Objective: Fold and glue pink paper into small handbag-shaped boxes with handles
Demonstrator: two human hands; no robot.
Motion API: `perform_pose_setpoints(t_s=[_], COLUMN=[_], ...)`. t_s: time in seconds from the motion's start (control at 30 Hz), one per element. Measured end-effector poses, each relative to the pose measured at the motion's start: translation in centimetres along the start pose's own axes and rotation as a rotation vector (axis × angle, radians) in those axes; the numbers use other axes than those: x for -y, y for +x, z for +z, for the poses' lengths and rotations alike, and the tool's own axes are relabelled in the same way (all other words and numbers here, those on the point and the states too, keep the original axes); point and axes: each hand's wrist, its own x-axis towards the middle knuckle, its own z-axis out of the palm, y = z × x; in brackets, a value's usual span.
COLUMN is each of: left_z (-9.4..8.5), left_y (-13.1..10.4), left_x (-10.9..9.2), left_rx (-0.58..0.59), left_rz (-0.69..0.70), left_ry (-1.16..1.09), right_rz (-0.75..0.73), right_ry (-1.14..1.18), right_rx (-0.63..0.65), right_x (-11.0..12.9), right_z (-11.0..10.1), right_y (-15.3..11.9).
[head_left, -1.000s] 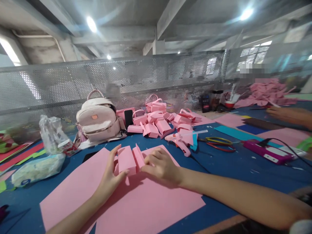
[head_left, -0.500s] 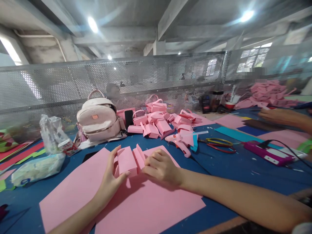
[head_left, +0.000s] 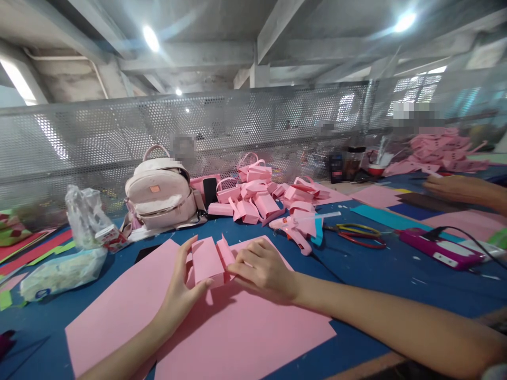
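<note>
Large flat pink paper sheets (head_left: 245,330) lie nearest, on the blue tabletop (head_left: 356,282). Folded pink paper box (head_left: 208,258) sits over them, between the person's hands. Left hand (head_left: 179,287): thumb and fingers clamped around the box's left part. Right hand (head_left: 264,272): fingers curled, pinching its right-hand flap. Pink glue gun (head_left: 291,232) beyond, to the right. Farther back: heap of small pink paper bags (head_left: 257,195), pale pink backpack (head_left: 160,192) left of it, grey perforated metal screen (head_left: 237,124) behind.

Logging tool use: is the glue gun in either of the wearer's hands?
No, the pink glue gun lies on the blue table, while the left hand and right hand hold a folded pink paper box.
</note>
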Motion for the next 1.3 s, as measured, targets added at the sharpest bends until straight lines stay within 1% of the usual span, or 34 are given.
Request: perform_pose_setpoints(t_s=[0.13,0.27,0.53,0.8,1.1,1.3], left_z=[-0.06,-0.14,-0.14,-0.12,-0.21,-0.21], left_y=[0.06,0.07,0.14,0.31,0.28,0.32], left_x=[0.00,0.07,0.29,0.44,0.52,0.69], left_rx=[-0.002,-0.003,-0.007,-0.027,-0.043,-0.045], left_rz=[-0.007,-0.018,-0.005,0.005,-0.021,0.001], left_ry=[0.010,0.016,0.015,0.007,0.021,0.021], right_rz=[0.014,0.014,0.002,0.019,0.002,-0.005], right_ry=[0.010,0.018,0.032,0.031,0.047,0.044], right_rx=[-0.012,0.004,-0.010,0.011,-0.013,0.001], right_x=[-0.09,-0.22,-0.31,-0.36,-0.48,-0.44], right_z=[0.07,0.18,0.23,0.23,0.38,0.51], right_y=[-0.03,-0.09,-0.13,-0.15,-0.13,-0.20])
